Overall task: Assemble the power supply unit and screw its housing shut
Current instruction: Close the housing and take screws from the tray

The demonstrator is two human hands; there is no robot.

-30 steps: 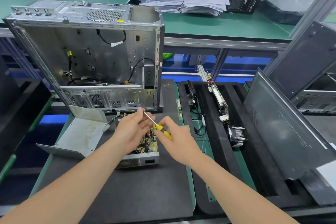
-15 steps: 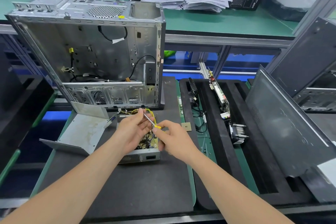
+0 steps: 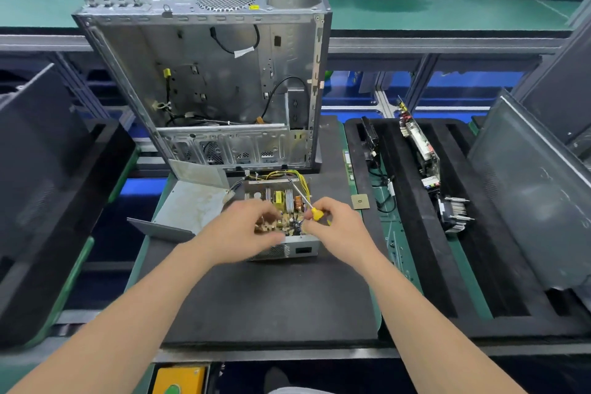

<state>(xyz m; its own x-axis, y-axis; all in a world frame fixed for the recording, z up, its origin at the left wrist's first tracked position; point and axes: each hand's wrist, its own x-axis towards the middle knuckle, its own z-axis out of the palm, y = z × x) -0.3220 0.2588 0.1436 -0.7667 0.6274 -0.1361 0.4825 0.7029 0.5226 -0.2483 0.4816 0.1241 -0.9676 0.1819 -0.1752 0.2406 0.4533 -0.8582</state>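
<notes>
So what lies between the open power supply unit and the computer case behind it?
Head view: a bundle of yellow wires from the power supply unit lies on the dark mat before the computer case.

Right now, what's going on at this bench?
A person is working on an open power supply unit that lies on a black mat. The right hand grips a small yellow-handled screwdriver, its shaft angled towards the unit's far side. The left hand hovers over the circuit board, too blurred to tell if it holds anything. What looks like the metal cover lies beside the unit, so the housing is not shut yet. An open computer case stands behind.
</notes>
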